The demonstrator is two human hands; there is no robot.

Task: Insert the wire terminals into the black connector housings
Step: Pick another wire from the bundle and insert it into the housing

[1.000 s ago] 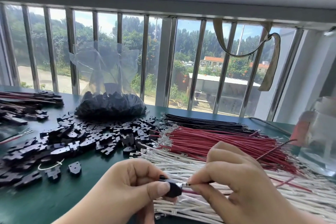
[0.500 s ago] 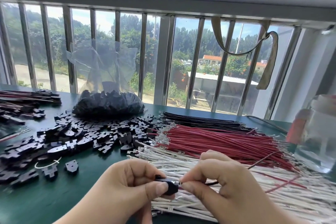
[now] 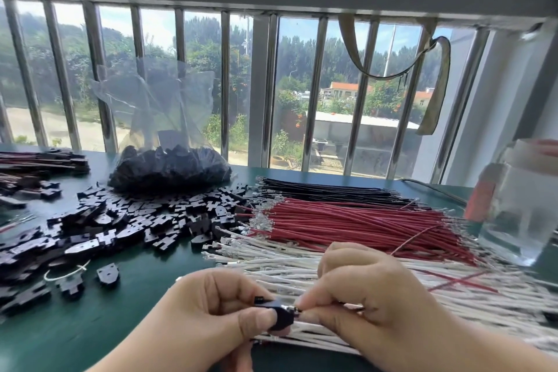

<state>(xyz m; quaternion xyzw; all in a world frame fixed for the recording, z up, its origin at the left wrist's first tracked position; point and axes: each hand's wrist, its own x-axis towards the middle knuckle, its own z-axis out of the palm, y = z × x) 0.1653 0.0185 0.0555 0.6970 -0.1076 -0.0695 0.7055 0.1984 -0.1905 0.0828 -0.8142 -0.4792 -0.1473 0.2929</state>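
Pinching a black connector housing [image 3: 282,315] between thumb and fingers, the left hand [image 3: 211,320] sits at about 6 o'clock in the frame, low over the green table [image 3: 126,326]. Housing lies between the two hands, touching both: left thumb on its near face, right fingertips [image 3: 305,309] at its 3 o'clock edge.

Right hand [image 3: 371,305] closed narrow on a wire terminal [image 3: 294,309]; metal tip meets the housing's right side. How deep it sits: cannot tell. Wire colour hidden under the fingers.

From the held housing:
- white wires [image 3: 302,266] directly beneath and toward 1 o'clock
- red wires [image 3: 356,220] beyond, at 1 o'clock
- black wires [image 3: 326,187] further back, 12 to 1 o'clock
- loose housings [image 3: 120,220] heaped at 10 o'clock
- clear bag of housings [image 3: 169,166] at 11 o'clock, by the window bars [image 3: 226,84]
- blurred clear jar [image 3: 519,199] at 2 o'clock
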